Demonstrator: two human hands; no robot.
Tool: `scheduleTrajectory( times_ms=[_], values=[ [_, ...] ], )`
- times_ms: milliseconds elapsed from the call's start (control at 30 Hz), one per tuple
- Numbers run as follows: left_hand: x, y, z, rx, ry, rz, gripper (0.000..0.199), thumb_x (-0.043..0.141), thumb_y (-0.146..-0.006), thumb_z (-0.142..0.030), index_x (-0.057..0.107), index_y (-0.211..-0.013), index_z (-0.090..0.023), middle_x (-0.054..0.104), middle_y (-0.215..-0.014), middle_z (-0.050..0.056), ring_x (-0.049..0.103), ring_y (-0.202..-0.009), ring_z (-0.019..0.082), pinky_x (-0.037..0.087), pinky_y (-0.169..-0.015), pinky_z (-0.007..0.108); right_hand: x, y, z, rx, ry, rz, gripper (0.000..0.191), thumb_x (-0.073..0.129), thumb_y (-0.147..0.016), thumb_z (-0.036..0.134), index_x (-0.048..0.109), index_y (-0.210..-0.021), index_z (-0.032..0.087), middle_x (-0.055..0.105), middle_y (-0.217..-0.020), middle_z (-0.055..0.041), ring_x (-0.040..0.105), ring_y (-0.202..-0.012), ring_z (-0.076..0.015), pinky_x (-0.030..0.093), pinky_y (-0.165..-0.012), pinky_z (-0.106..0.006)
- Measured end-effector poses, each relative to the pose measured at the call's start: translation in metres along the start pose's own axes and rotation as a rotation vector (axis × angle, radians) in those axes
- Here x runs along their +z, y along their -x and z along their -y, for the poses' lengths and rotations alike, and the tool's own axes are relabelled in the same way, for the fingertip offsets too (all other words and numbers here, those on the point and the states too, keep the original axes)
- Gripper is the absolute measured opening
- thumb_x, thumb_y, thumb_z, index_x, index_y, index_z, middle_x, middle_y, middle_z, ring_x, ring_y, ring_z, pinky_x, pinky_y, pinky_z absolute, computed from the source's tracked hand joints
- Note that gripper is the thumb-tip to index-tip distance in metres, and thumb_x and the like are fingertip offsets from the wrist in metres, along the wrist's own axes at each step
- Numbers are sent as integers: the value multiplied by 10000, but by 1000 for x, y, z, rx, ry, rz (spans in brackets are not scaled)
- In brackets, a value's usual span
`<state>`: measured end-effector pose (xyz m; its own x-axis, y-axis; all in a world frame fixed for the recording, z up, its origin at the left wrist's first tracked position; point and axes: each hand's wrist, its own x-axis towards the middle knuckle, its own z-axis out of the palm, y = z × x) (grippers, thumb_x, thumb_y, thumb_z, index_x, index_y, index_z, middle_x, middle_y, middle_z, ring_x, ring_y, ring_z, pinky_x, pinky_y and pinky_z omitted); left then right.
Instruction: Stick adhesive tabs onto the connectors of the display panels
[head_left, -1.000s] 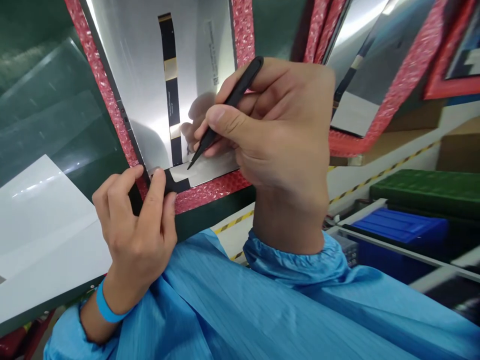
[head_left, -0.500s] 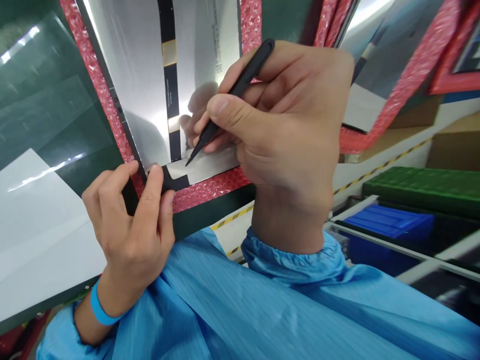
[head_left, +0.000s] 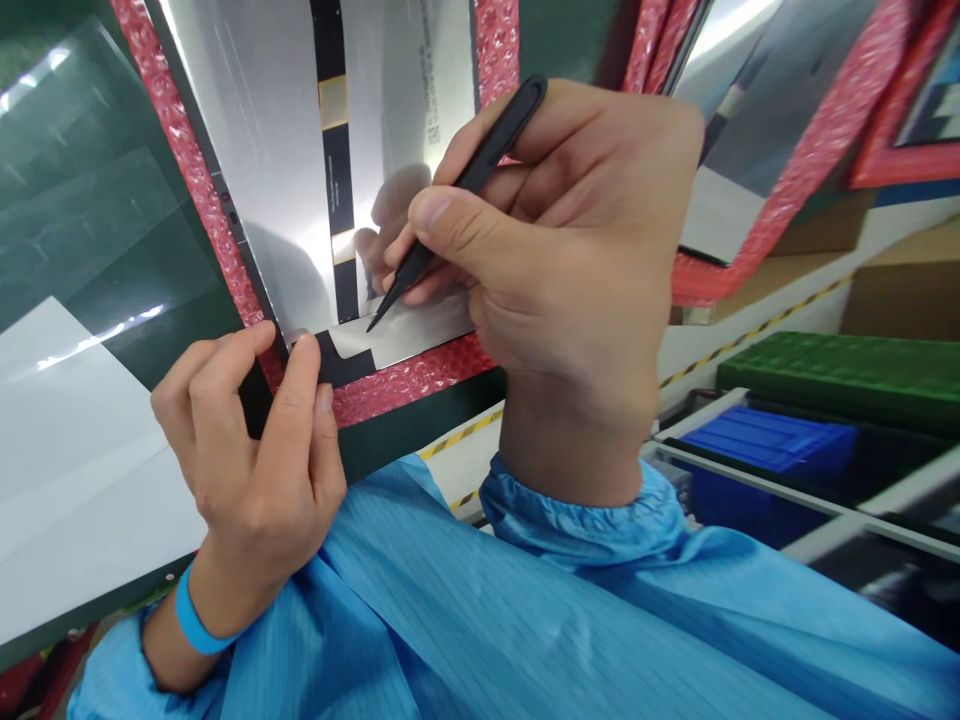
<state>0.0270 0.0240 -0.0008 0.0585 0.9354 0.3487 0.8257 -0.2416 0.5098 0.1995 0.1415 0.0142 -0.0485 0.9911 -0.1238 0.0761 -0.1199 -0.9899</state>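
Black tweezers [head_left: 480,165] are pinched between the thumb and fingers of my right hand [head_left: 562,240]. Their tip points down-left onto a silvery strip [head_left: 420,330] along the near edge of a shiny metallic panel [head_left: 262,120]. My left hand [head_left: 262,440] rests at the panel's near left corner, fingers apart, with the index fingertip on a black piece [head_left: 337,360] beside the strip. A black band [head_left: 340,180] with gold-edged patches runs up the panel. Pink bubble wrap [head_left: 420,383] frames the panel.
A clear sheet [head_left: 90,170] and a white sheet [head_left: 82,450] lie on the dark green surface at left. Another wrapped panel [head_left: 765,130] stands at upper right. Below it are cardboard, a green crate [head_left: 847,380] and a blue bin [head_left: 765,440].
The whole view has shifted slightly, moving the scene a little left. My left thumb has come slightly away from the panel corner. The tweezers stay in my right hand, tip on the strip.
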Motion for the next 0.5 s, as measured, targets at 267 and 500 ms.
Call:
scheduleTrajectory(
  times_ms=[267, 500],
  values=[
    [0, -2, -4, 5, -29, 89, 419, 691, -971, -200, 751, -1385, -214, 613, -1456, 225, 538, -1349, 430, 475, -1111, 667, 0, 0, 0, 25, -13, -11, 198, 812, -857, 223, 677, -740, 307, 714, -675, 32, 746, -676, -239, 558, -445, -313],
    [-1, -3, -6, 20, -100, 99, 444, 764, -931, -213, 760, -1374, -212, 576, -1478, 238, 503, -1341, 434, 468, -1107, 660, 1, 0, -2, -1, -23, -23, 167, 809, -845, 209, 709, -757, 309, 710, -660, 22, 734, -630, -236, 542, -432, -321]
  ],
)
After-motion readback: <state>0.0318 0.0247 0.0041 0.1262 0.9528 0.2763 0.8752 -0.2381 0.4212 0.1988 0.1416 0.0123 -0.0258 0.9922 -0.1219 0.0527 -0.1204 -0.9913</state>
